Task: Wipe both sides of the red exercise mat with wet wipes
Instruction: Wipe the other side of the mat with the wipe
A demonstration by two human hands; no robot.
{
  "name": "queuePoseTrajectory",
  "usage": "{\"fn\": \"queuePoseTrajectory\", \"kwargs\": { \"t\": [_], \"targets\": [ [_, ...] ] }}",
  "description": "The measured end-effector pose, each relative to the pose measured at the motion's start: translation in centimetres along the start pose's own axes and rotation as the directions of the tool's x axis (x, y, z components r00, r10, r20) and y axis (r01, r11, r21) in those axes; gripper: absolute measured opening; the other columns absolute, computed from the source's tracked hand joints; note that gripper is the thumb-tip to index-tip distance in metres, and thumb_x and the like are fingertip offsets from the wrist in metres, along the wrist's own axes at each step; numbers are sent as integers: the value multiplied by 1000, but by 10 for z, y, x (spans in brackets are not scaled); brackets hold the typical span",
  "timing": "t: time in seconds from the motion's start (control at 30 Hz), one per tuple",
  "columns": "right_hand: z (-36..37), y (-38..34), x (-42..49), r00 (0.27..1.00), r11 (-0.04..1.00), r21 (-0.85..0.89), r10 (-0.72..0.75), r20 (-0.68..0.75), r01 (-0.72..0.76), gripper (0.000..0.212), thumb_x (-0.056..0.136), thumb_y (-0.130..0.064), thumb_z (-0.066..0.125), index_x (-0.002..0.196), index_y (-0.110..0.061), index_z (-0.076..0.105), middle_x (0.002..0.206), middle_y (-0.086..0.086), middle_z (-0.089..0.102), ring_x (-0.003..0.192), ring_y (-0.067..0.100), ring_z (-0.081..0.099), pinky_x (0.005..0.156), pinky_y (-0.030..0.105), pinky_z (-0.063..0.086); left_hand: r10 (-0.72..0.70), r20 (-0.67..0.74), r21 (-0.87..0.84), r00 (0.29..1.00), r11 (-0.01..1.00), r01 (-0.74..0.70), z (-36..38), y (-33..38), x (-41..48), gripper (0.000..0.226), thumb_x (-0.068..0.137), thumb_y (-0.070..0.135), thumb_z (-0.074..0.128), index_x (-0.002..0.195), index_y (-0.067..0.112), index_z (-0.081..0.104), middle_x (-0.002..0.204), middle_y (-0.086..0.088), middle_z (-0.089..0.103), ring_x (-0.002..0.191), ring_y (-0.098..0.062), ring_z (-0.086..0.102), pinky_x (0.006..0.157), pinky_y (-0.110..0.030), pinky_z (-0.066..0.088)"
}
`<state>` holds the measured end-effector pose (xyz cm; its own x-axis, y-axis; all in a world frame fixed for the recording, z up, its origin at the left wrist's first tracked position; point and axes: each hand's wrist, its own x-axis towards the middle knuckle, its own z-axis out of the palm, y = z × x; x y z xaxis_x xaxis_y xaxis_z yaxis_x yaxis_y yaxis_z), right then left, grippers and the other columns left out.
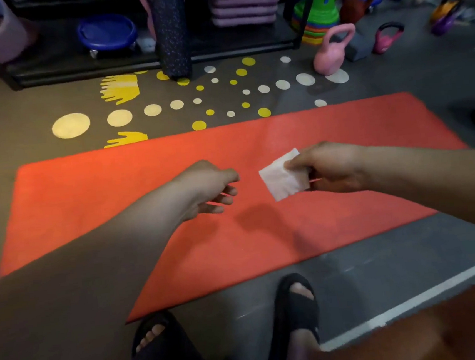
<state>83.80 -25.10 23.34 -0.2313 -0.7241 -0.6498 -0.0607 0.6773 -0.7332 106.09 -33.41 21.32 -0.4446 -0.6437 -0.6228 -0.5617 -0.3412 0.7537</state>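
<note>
- Fingers [292, 164] of my right hand [333, 167] pinch a folded white wet wipe [281, 180] by one edge. It is held above the mat, not touching it.
- Left hand [202, 183]: fingers loosely curled and holding nothing, near the wipe but apart from it.
- Red exercise mat [101, 198]: unrolled flat on the floor [411, 250] directly in front of my feet, one face up.
- Wipe looks clean and uncreased. I see no definite damp streaks on the mat, and the dim light limits this check.
- Assessment: the upper face appears not yet wiped, or barely so.
- Outstanding: wipe this face, turn the mat over, wipe the underside.
</note>
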Motion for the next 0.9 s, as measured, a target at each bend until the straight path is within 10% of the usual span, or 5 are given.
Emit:
{"fn": "queuePoseTrajectory", "kwargs": {
  "t": [0.33,0.53,0.67,0.9],
  "targets": [
    [4,127,157,994,985,-130,109,-13,-110,16,100,-9,54,92,-16,66,88,6,69,73,14,66,70,30,55,-187,-84,332,979,921,204,-2,-88,82,27,100,27,52,105,8,69,102,-3,75,97,-24,69,80,-32,50],
    [-5,149,223,882,740,-568,-468,-50,361,36,95,-6,59,65,-26,57,56,-19,55,61,-5,49,54,5,33,-207,-94,637,974,739,219,45,-151,134,27,100,28,50,107,7,65,122,-21,67,103,-32,60,75,-28,40],
    [1,219,250,787,364,-781,-565,249,508,34,86,-26,50,103,-15,77,107,4,66,96,27,64,87,38,54,-161,-29,791,987,600,121,70,-199,163,69,101,42,55,160,15,30,167,-13,22,153,-29,22,124,-36,21],
    [-1,246,263,776,319,-789,-559,291,526,21,82,-10,65,100,-14,76,131,15,57,103,40,61,91,41,50,-100,-114,868,988,475,148,97,-230,185,84,88,41,76,153,34,23,163,0,3,150,-28,8,113,-48,38]
  ]
}}
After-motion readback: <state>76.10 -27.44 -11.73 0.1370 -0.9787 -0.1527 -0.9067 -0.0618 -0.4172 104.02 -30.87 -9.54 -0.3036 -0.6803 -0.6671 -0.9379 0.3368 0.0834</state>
